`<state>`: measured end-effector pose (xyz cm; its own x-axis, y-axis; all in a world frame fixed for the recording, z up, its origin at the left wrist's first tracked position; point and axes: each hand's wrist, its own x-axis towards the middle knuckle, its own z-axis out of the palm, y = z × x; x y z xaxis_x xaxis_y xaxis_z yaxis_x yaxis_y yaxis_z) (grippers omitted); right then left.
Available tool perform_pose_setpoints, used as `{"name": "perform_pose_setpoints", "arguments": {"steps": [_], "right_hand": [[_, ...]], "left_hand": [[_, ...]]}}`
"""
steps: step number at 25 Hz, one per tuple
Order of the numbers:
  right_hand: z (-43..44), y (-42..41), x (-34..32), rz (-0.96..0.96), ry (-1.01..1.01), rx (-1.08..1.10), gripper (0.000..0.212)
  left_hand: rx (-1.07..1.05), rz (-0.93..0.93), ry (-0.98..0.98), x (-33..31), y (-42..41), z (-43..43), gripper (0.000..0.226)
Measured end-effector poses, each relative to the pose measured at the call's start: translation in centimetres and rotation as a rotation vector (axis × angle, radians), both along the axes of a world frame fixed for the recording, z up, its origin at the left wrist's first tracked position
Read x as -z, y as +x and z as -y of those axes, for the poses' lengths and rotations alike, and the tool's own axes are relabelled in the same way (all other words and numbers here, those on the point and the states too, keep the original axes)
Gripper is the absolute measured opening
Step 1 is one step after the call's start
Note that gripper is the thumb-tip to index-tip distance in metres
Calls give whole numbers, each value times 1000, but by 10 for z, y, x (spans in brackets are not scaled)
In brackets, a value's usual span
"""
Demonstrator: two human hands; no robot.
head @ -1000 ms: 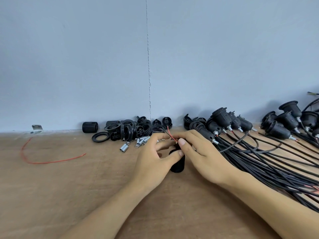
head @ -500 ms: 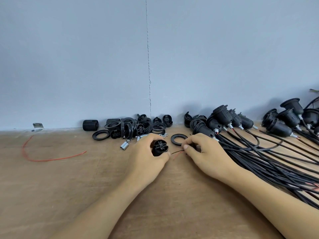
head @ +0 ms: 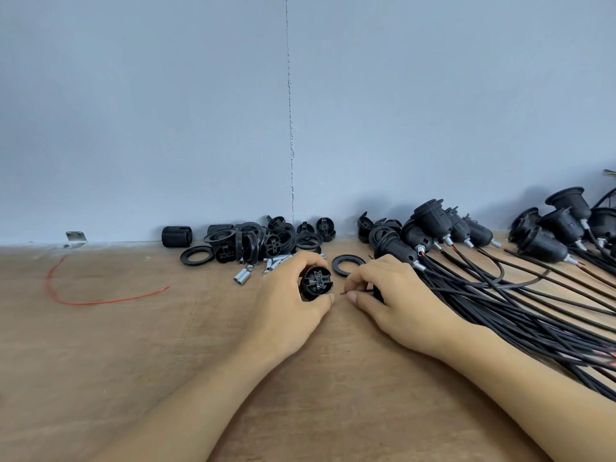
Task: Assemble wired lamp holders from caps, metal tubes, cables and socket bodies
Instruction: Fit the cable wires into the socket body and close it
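Blue-grey wall (head: 400,95) fills the far half of my view, with a vertical seam down the middle. The wooden table (head: 133,361) runs right up to it.

Right side: big fan of black cables (head: 516,308) lying flat and spreading near-right. They run into finished lamp holders (head: 433,221), which sit in two groups against the wall.

Far centre, against the wall: heap of loose black caps and rings (head: 260,240).

Left hand (head: 290,311) is at centre, resting on the table. Fingers and thumb are curled round a black socket body (head: 316,283), its terminal end facing me.

Right hand (head: 400,305) is just beside it on the right, against the edge of the cable fan. Thumb and forefinger pinch a thin wire end (head: 345,292). The tip points left at the socket body, close but not touching. I see something dark under the right palm; can't tell what.

Loose red wire (head: 100,301) lies curved on the table, well left.

One black ring (head: 349,258) lies flat just beyond the gap between the hands.

Ribbed sleeve (head: 177,235) lies on its side at the left end of the heap.

Handful of short metal tubes (head: 241,278) on the near side of the heap, just left of the left hand.

Small metal bracket (head: 75,240) at the foot of the wall, far left.
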<state>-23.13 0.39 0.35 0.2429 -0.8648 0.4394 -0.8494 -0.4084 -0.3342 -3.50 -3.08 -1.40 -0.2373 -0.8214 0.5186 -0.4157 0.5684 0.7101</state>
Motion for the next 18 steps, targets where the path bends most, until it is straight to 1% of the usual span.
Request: {"name": "perform_pose_setpoints", "arguments": {"steps": [3, 5, 7, 13, 18], "right_hand": [[-1, 2, 0, 212, 14, 47, 5], [-2, 4, -2, 380, 64, 71, 5], [-2, 6, -3, 484, 119, 73, 5], [-4, 10, -8, 607, 221, 6, 3], [-4, 12, -6, 548, 228, -8, 6]], "left_hand": [[6, -6, 5, 1, 0, 0, 40], [8, -1, 12, 1, 0, 1, 40], [20, 3, 23, 2, -1, 1, 41], [33, 50, -7, 1, -3, -4, 41], [12, 86, -53, 0, -4, -5, 37]]}}
